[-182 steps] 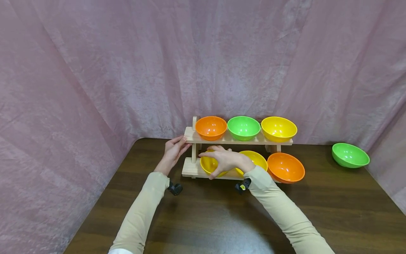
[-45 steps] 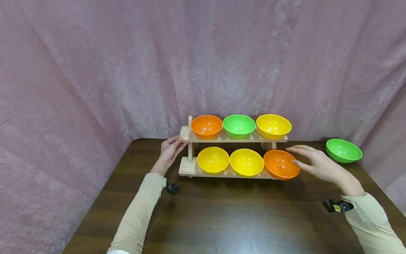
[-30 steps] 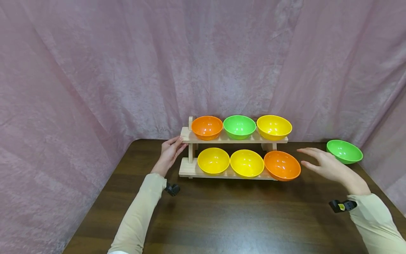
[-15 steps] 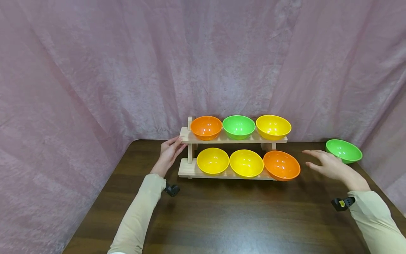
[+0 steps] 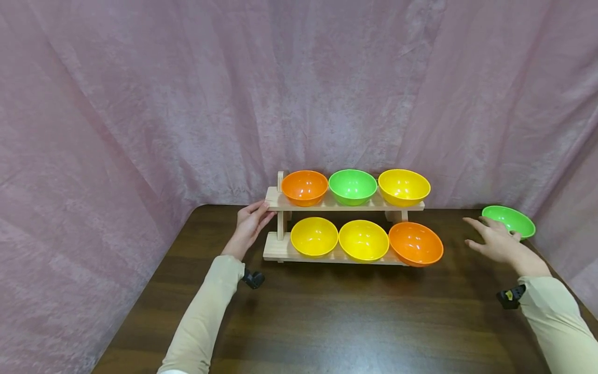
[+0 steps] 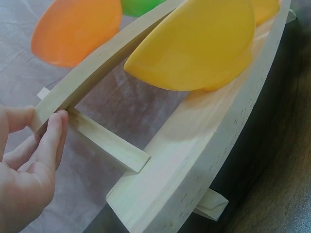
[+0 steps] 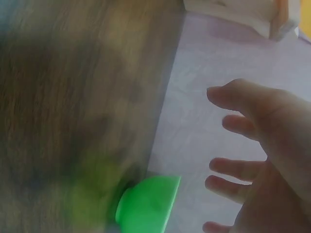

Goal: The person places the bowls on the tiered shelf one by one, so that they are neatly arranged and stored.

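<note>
My left hand (image 5: pixel 249 226) pinches the left end of the upper board of a two-tier wooden display rack (image 5: pixel 275 245); in the left wrist view its thumb and fingers (image 6: pixel 51 141) lie on either side of that board. On the upper tier sit an orange bowl (image 5: pixel 304 189), a green bowl (image 5: pixel 352 188) and a yellow bowl (image 5: pixel 404 188). The lower tier bears two yellow bowls (image 5: pixel 314 237) (image 5: pixel 364 241) and another orange bowl (image 5: pixel 416 244) at the right end. My right hand (image 5: pixel 500 244), fingers spread and holding nothing, overlaps a separate green bowl (image 5: pixel 517 222) in the head view.
All this stands on a dark wooden table (image 5: pixel 336 317). A pink curtain (image 5: pixel 224 104) hangs close behind the rack and along both sides. The lone green bowl is near the table's back right corner.
My right hand has left the lower-tier bowls and moved right, to the lone green bowl, its fingers spreading. The left hand keeps its grip on the rack.
</note>
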Motion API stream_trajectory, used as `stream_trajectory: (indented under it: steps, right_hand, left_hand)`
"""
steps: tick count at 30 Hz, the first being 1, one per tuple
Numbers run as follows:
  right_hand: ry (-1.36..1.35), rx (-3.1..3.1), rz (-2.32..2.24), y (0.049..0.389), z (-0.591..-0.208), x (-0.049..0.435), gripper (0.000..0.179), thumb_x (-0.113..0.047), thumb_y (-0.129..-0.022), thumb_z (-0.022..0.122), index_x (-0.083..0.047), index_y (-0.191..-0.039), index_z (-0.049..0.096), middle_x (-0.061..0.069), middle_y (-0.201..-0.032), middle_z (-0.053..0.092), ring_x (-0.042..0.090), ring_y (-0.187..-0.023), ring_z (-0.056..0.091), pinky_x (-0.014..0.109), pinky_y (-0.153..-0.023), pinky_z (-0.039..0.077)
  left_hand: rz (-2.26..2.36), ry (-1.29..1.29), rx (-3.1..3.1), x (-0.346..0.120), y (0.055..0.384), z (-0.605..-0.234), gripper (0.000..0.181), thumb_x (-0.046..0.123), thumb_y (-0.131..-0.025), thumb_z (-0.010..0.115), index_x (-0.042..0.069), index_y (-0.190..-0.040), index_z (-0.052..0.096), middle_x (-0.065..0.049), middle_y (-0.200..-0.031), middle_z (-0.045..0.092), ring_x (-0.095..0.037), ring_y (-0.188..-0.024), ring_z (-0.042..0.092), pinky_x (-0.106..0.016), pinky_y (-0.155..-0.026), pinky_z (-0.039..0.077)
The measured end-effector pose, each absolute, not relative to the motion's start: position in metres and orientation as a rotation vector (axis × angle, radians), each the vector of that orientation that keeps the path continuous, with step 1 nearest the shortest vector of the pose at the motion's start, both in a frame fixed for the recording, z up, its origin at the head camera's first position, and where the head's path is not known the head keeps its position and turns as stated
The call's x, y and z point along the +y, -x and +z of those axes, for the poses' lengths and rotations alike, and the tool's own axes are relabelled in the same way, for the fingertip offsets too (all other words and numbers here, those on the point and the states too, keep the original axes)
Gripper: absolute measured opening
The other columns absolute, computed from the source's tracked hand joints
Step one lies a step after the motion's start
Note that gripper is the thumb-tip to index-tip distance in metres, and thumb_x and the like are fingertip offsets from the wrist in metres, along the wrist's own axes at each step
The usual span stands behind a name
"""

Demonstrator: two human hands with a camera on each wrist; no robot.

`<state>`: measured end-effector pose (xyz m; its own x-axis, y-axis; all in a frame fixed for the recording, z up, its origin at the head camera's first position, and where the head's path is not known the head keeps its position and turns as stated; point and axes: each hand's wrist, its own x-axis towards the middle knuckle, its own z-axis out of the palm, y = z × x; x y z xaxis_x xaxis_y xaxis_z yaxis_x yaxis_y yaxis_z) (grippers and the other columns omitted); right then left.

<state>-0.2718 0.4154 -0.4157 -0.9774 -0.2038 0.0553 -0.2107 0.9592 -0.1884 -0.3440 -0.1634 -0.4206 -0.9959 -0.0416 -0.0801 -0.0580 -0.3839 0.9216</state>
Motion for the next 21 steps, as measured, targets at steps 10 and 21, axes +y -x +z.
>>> stream_trajectory:
  steps: [10, 21]
  right_hand:
    - [-0.243, -3.136, 0.339, 0.279, -0.417, 0.435, 0.074, -0.039, -0.096, 0.056, -0.007, -0.150, 0.017, 0.044, -0.139, 0.019, 0.068, -0.119, 0.023, 0.086, -0.074, 0.031]
    - [-0.127, -3.160, 0.462, 0.284, -0.424, 0.461, 0.077, -0.044, -0.099, 0.049, 0.003, -0.147, 0.012, 0.053, -0.134, 0.003, 0.075, -0.120, 0.008, 0.094, -0.078, 0.018]
  left_hand:
    - [2.609, 0.118, 1.738, -0.164, 0.345, -0.419, 0.047, 0.006, -0.098, 0.053, -0.010, -0.140, 0.041, -0.005, -0.101, 0.061, -0.009, -0.078, 0.069, -0.019, -0.082, 0.060]
    - [2.591, 0.144, 1.763, -0.164, 0.344, -0.420, 0.047, 0.007, -0.099, 0.052, -0.009, -0.141, 0.040, -0.007, -0.105, 0.059, -0.008, -0.076, 0.069, -0.018, -0.080, 0.060]
